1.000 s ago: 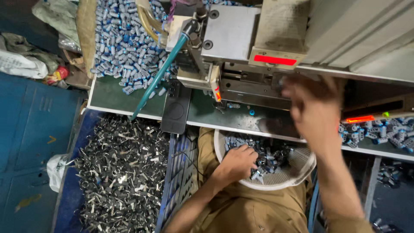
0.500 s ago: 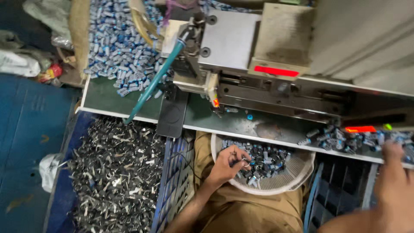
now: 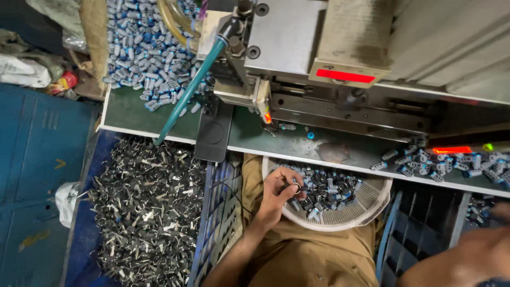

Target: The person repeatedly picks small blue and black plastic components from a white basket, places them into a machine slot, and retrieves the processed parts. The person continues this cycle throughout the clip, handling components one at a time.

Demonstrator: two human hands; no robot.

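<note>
Looking down from the head camera, I take the white basket (image 3: pixel 372 204) on the lap as my landmark. It sits just below the front edge of the green desk (image 3: pixel 133 111) and holds a heap of small blue-and-silver cylinder parts (image 3: pixel 329 191).

Left hand (image 3: pixel 276 194): it rests over the left rim of the basket, fingers (image 3: pixel 289 183) curled and pinched shut on one or two of the small parts. I judge this a fingertip grip, not a full fist.

Right hand (image 3: pixel 491 212): only a blurred edge shows at the far right of the basket, low in the frame. I cannot tell whether it is open or closed, or whether it holds anything.

Handling notes, as my judgement:
- Each part looks light, stiff and smooth-sided, so it may roll or slip from a loose pinch.
- Thin wire legs seem to project from one end; these would bend easily. Take hold on the round body, not the legs.
- Parts in the heap may tangle by their legs; lift one clear before moving it.

Above the basket, across the desk, stands a grey machine (image 3: pixel 287 37) with a red lamp strip (image 3: pixel 345 75). A teal hose (image 3: pixel 191 87) slants down from it. Left of the basket, a bin of dark metal scraps (image 3: pixel 143 207) lies on the floor. More blue parts (image 3: pixel 143 53) are piled above and well to the left of the basket.
</note>
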